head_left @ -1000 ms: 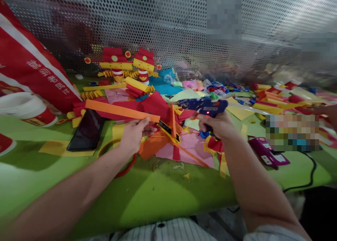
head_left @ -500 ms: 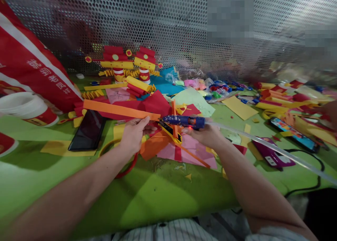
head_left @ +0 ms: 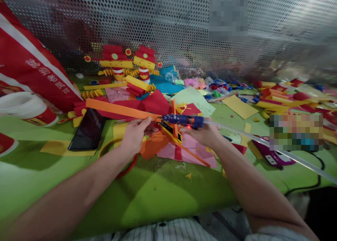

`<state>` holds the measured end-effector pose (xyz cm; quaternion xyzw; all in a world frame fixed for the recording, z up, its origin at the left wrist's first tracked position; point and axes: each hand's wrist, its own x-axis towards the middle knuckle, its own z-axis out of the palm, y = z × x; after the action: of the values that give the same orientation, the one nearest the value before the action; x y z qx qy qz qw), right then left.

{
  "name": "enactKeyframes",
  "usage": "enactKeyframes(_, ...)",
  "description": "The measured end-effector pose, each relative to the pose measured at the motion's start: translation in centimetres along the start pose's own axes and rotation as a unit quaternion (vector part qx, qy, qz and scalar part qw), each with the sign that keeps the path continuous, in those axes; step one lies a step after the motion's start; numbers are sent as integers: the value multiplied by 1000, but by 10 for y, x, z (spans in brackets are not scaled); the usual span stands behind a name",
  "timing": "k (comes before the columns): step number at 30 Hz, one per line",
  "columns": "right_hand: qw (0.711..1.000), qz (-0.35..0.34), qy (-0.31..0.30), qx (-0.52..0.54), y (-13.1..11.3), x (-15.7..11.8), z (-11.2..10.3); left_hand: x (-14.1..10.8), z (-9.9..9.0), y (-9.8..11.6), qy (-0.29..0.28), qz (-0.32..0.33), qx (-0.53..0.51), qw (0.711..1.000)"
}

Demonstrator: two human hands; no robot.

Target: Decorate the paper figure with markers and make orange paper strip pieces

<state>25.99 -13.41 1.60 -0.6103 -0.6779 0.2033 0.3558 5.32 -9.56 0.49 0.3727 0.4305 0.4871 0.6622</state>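
Between thumb and fingers, my left hand (head_left: 135, 134) pinches an orange paper strip (head_left: 118, 109) near its right end; the strip stretches out to the left. My right hand (head_left: 206, 134) is wrapped round a blue hot glue gun (head_left: 181, 120), whose nozzle points left at the strip's end, close to my left fingertips. A long clear glue stick (head_left: 250, 135) runs out of the gun's back to the right. Under the gun lies a yellow and black cutter knife (head_left: 171, 130) among orange strips and pink paper (head_left: 189, 151).
A black phone (head_left: 87, 129) and paper cups (head_left: 28, 109) are on the left, before a red bag (head_left: 31, 58). Two red-and-yellow paper figures (head_left: 117, 60) stand behind. On the right lie a purple phone case (head_left: 273, 153), a black cable (head_left: 319, 167) and paper scraps.
My left hand and the orange strip have shifted very slightly to the right. The glue gun stays almost in place at the strip's end.
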Motion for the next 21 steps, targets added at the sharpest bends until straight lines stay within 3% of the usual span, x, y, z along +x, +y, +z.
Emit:
enactKeyframes(6,999,-9,24,-31,-1,1,-3,1,0,1,2,-2,2,1000)
enactKeyframes(14,1000,-8,-18,4,-3,-1,-3,0,1,1,7,-1,-2,1000)
enactKeyframes(21,996,44,-2,-78,-5,1,-6,0,-1,1,-3,-2,-4,1000)
